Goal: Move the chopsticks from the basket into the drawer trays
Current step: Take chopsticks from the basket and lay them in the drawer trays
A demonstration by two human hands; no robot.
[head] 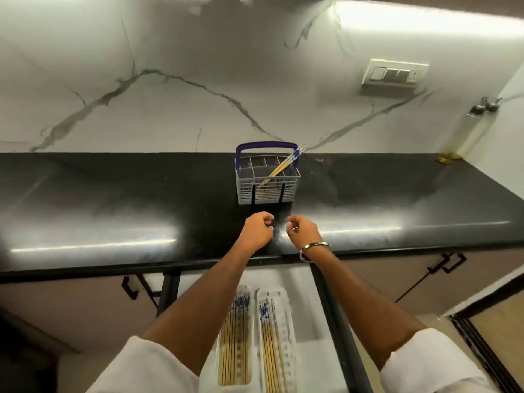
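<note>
A grey plastic basket [292, 188] with a blue handle stands on the black counter. A few yellow chopsticks [279, 168] with blue-and-white tops lean in it toward the right. My left hand [256, 229] and my right hand [303, 229] hover over the counter just in front of the basket, fingers curled, holding nothing. Below, the open drawer [309, 316] holds two clear trays: the left tray [219, 350] and the right tray [290, 350], each with several chopsticks lying lengthwise.
The black counter [113, 199] runs left and right against a white marbled wall. A switch plate [394, 73] sits on the wall at upper right. Cabinet doors with black handles [129, 287] flank the drawer. A metal bangle [312, 249] circles my right wrist.
</note>
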